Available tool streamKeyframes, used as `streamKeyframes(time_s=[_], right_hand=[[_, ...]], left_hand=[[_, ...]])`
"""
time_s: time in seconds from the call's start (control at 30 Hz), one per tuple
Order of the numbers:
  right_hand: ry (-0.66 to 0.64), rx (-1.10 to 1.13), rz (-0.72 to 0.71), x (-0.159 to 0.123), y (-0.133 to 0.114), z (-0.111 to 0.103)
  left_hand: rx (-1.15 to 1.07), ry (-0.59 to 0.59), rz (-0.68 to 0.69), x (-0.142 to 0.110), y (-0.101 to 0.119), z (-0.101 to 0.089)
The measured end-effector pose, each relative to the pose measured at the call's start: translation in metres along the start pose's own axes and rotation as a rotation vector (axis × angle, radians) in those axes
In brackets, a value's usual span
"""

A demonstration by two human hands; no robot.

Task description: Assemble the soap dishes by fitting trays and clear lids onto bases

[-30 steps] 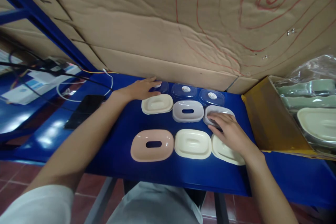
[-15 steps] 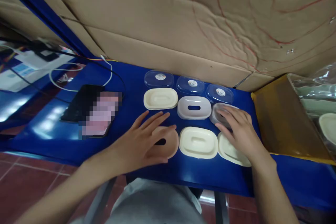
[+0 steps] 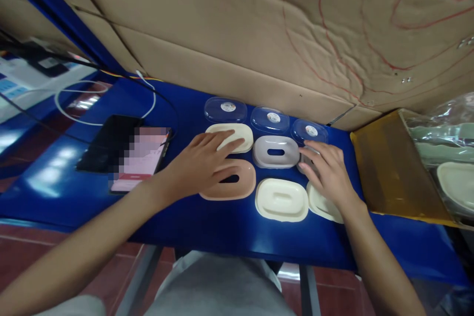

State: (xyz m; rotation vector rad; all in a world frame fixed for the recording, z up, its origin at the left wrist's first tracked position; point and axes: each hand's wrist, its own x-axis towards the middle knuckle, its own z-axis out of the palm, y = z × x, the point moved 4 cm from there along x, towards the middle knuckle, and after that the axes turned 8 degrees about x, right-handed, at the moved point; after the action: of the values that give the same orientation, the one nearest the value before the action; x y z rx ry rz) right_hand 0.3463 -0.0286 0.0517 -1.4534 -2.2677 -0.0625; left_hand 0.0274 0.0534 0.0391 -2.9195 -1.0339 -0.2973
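Observation:
My left hand (image 3: 198,164) lies open with fingers spread over a cream oval dish (image 3: 242,147), its thumb over a pinkish oval dish with a slot (image 3: 240,188). My right hand (image 3: 329,173) is at a greyish oval dish (image 3: 305,169) on the right, its fingers apart and bent over the dish, which they mostly cover. Between the hands sits a pale slotted dish (image 3: 261,153). Nearer me are a cream dish (image 3: 281,200) and another cream dish (image 3: 322,205), partly under the right hand. Clear oval lids (image 3: 259,117) with round stickers form the back row.
Two phones (image 3: 107,145) (image 3: 137,158) lie on the blue table (image 3: 215,227) at left, near a white cable (image 3: 81,122). A cardboard box (image 3: 392,168) at right holds wrapped dishes. A cardboard wall (image 3: 207,24) stands behind.
The pinkish dish has slid away from me, closer to the cream dish behind it. My left hand has moved forward over that cream dish. My right hand stays at the greyish dish.

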Motion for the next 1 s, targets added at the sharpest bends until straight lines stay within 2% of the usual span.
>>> streamKeyframes(time_s=[0.2,0.33,0.43,0.53,0.7,0.87,1.0], right_hand=[[-0.366,0.124,0.073,0.047,-0.015,0.009],[-0.567,0.146,0.167,0.061,-0.007,0.026],[-0.658,0.173,0.232,0.064,0.001,0.034],[-0.656,0.218,0.228,0.064,0.007,0.036],[-0.556,0.235,0.202,0.057,0.018,0.034],[-0.602,0.223,0.238,0.053,0.018,0.037],[-0.596,0.229,0.245,0.05,0.022,0.02]], left_hand=[[0.02,-0.153,-0.203,0.029,-0.028,0.013],[-0.002,-0.206,-0.29,0.028,-0.037,0.023],[-0.064,-0.201,-0.31,0.022,-0.041,0.024],[-0.147,-0.211,-0.299,0.018,-0.047,0.025],[-0.191,-0.224,-0.259,0.015,-0.056,0.029],[-0.184,-0.217,-0.244,0.014,-0.06,0.03],[-0.2,-0.22,-0.211,0.012,-0.065,0.034]])
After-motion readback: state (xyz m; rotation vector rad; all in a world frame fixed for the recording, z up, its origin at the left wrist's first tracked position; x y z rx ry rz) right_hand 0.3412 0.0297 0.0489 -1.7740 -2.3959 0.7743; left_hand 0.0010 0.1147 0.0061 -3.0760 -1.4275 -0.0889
